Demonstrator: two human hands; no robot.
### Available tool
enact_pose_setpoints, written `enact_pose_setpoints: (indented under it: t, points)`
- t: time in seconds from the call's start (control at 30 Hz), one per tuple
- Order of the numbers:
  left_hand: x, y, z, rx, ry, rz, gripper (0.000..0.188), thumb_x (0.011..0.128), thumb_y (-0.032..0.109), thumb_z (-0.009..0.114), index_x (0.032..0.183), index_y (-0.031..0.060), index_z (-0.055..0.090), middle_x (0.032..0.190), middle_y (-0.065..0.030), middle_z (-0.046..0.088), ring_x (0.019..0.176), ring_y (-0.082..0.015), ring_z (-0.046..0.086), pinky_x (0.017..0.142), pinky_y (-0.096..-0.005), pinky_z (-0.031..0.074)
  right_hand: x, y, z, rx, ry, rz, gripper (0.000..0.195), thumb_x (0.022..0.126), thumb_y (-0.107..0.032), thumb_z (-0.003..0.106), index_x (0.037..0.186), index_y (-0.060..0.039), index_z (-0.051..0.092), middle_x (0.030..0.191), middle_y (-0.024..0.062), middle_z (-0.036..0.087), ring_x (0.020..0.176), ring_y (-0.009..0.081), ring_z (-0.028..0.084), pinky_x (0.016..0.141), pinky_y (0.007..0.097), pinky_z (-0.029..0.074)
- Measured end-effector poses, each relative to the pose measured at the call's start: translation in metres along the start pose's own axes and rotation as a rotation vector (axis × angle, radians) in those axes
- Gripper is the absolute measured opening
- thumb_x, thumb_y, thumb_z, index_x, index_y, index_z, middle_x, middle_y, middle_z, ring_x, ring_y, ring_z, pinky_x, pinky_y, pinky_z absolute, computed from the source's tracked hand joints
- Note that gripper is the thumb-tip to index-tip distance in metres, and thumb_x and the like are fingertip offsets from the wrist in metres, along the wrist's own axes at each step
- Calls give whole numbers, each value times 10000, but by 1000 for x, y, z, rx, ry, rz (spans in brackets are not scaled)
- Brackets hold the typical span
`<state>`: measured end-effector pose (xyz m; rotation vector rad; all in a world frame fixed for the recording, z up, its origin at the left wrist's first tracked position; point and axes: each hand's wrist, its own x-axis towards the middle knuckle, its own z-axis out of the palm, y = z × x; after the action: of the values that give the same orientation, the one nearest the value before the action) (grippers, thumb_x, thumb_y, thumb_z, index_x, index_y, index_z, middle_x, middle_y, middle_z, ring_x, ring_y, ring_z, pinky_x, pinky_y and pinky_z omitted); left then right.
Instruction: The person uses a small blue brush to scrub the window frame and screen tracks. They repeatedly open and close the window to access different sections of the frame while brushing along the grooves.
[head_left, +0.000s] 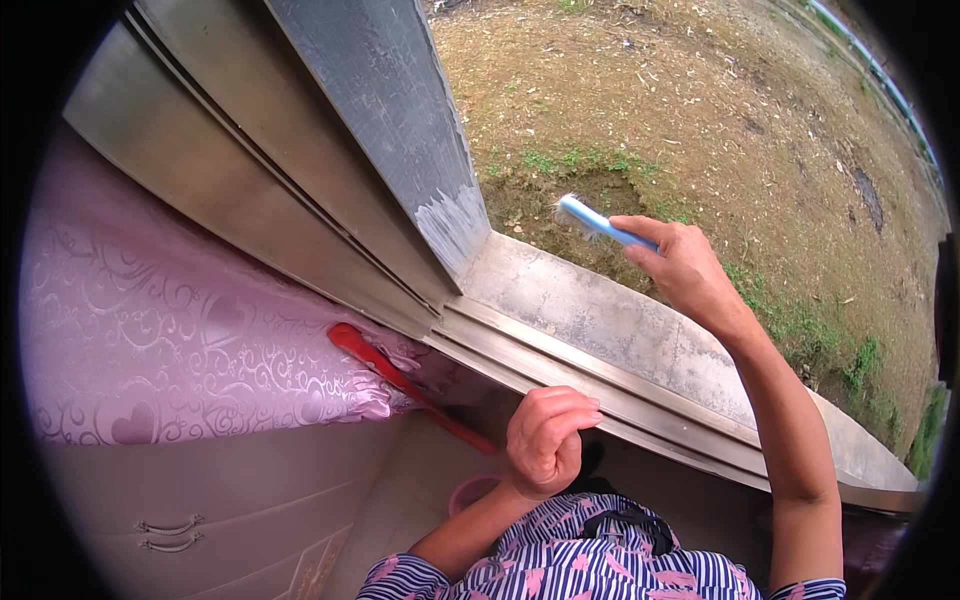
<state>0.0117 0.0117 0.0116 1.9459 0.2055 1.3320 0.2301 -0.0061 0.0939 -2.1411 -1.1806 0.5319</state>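
In my right hand (679, 262) is the handle of a light-blue brush (600, 221) with pale bristles. I hold it outside the window, above the concrete sill (600, 300), its head pointing left. My left hand (551, 435), its fingers curled, is at the inner edge of the metal window track (570, 356); whether it holds anything or touches the track I cannot tell. A metal sliding-window frame (300, 165) rises at the left, beside a grey outer wall face (382, 90) with whitish streaks at its lower corner.
A pink patterned curtain (225, 337) hangs at the left, with a long red object (390, 371) against it. Below are a cabinet with handles (169, 532) and part of a pink round container (472, 491). Outside lies bare ground (675, 112) with weeds.
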Motion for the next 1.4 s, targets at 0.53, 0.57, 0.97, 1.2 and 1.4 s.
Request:
enact_pose_setpoints:
  t: [0.53,0.57,0.97,1.2,1.4]
  points:
    - [-9,26,13,-151,-194,61,77,842,16,613,913,44,618,901,-96,626,750,-258,645,624,-353,547,-31,-46,53,150,-386,-307,280,835,-129,577,1079,-15,656,746,276,620,738,423,626,689,480,496]
    - [-9,25,13,-147,-199,60,76,840,13,613,910,41,616,898,-98,625,747,-257,645,621,-353,547,-32,-42,46,114,-387,-331,274,835,-133,578,1069,-21,666,745,268,627,732,420,627,677,476,499]
    - [-16,26,10,-105,-166,11,161,794,-61,569,919,33,611,894,-112,635,756,-272,638,636,-349,546,-36,-13,10,2,-437,-370,290,832,-141,627,1112,-94,681,767,205,657,686,355,628,636,437,475]
    - [-26,6,6,77,152,-28,154,912,-74,380,956,2,506,964,-129,550,865,-231,552,764,-332,484,-98,-13,-72,55,-273,-231,280,772,-119,589,1001,0,699,773,240,652,765,391,648,728,438,509]
    - [-13,8,13,134,172,9,184,929,-37,383,1050,-22,520,1121,-158,535,1038,-246,534,907,-344,456,-182,19,-78,-281,-287,73,268,795,-156,614,1038,-95,710,758,201,655,727,370,638,675,450,488]
